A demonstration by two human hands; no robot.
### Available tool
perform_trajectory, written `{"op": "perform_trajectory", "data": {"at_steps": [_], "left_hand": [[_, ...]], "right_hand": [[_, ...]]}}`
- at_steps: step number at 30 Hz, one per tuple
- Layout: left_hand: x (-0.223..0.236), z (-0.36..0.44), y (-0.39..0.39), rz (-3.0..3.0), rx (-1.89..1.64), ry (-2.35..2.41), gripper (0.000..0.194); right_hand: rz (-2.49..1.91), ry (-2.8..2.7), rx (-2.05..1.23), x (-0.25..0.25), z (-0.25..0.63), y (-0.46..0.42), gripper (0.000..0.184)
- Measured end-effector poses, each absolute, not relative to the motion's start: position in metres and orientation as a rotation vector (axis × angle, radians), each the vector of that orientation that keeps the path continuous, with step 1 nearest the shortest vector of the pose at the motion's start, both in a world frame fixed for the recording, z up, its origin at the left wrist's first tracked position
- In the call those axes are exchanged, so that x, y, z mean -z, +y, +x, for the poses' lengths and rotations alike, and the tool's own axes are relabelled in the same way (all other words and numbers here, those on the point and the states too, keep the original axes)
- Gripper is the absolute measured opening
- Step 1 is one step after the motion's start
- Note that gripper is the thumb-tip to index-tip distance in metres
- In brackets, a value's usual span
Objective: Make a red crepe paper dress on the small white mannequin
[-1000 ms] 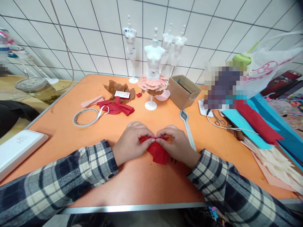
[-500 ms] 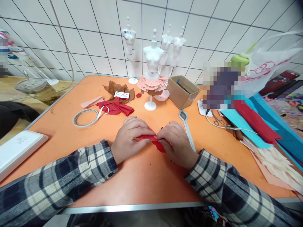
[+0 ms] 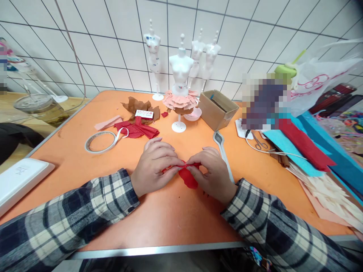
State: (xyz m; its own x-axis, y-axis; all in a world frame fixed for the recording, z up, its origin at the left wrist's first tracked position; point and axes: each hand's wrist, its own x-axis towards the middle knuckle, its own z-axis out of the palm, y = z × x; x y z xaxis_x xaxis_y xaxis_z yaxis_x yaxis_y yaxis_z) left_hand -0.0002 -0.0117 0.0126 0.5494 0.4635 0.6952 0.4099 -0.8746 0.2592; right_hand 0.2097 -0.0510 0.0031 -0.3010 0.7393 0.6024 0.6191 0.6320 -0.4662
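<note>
Between my two hands, just above the orange table, is a piece of red crepe paper [image 3: 188, 179]. My left hand [image 3: 154, 164] pinches its left part between thumb and fingers. From the other side my right hand [image 3: 211, 172] pinches it too, with the fingertips of both hands almost meeting. A rounded flap of the paper hangs down below the pinch; the rest is partly hidden by my fingers. Beyond my hands stands a small white dress form [image 3: 181, 70] wearing a ruffled pink paper skirt [image 3: 180, 100].
Left of centre lie a roll of white tape [image 3: 86, 143], red crepe strips [image 3: 130, 129] and crumpled brown paper [image 3: 129, 105] under a small box [image 3: 144, 114]. A cardboard box [image 3: 217, 113], scissors [image 3: 260, 142] and coloured paper [image 3: 300, 153] are to the right. A white power bank [image 3: 25, 181] sits at left.
My fingertips have shifted on the red paper, and more of its flap now shows hanging below them. The whole view has moved slightly.
</note>
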Motion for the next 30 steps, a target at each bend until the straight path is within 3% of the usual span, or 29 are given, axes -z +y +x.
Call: {"op": "perform_trajectory", "data": {"at_steps": [1, 5, 8, 11, 19, 23, 30], "left_hand": [[-0.013, 0.0, -0.012, 2.719, -1.248, 0.758, 0.01], [-0.011, -0.001, -0.011, 2.715, -1.234, 0.749, 0.009], [-0.008, 0.001, -0.011, 2.589, -1.176, 0.755, 0.008], [-0.005, 0.005, -0.012, 2.338, -1.062, 0.882, 0.008], [0.003, 0.013, -0.017, 2.062, -0.899, 0.995, 0.046], [0.006, 0.014, -0.013, 1.867, -0.989, 0.958, 0.081], [0.001, 0.013, -0.006, 1.557, -0.704, 0.863, 0.044]], "right_hand": [[-1.067, -1.997, -0.212, -0.004, 0.209, -0.052, 0.003], [-1.084, -1.934, -0.306, -0.006, 0.209, -0.053, 0.023], [-1.087, -2.002, -0.3, -0.006, 0.209, -0.05, 0.011], [-1.098, -1.959, -0.426, -0.005, 0.21, -0.047, 0.013], [-1.277, -1.655, -0.772, 0.0, 0.209, -0.043, 0.012], [-1.302, -1.572, -0.877, 0.002, 0.208, -0.042, 0.008], [-1.235, -1.624, -0.95, 0.003, 0.207, -0.042, 0.029]]}}
